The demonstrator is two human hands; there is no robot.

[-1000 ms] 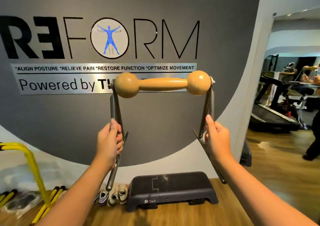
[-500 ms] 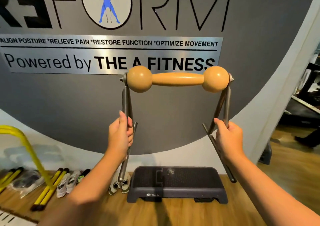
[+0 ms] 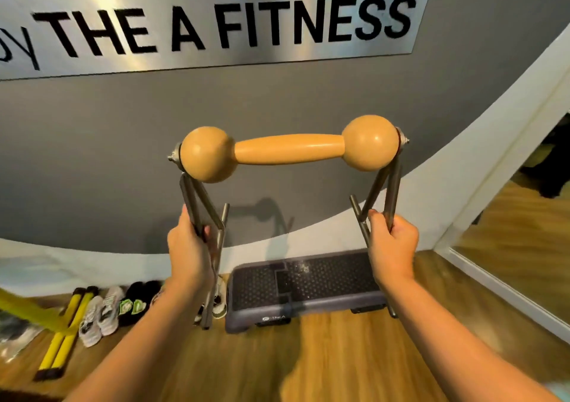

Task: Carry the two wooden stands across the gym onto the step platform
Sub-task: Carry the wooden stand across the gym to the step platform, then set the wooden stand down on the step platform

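Carry nearly done, placement not. Stand [image 3: 290,150] is in the air at 12 o'clock, wooden bar level, above and short of the platform [image 3: 308,284], which sits on the floor against the wall. Left hand [image 3: 188,247] has fingers curled round the left metal leg; right hand [image 3: 391,244] is wrapped round the right leg. Only one stand visible; can't tell where the second is. Left, in my judgement: lower it onto the platform top. Shoes [image 3: 105,312] at 9 o'clock of the platform, apart from it.
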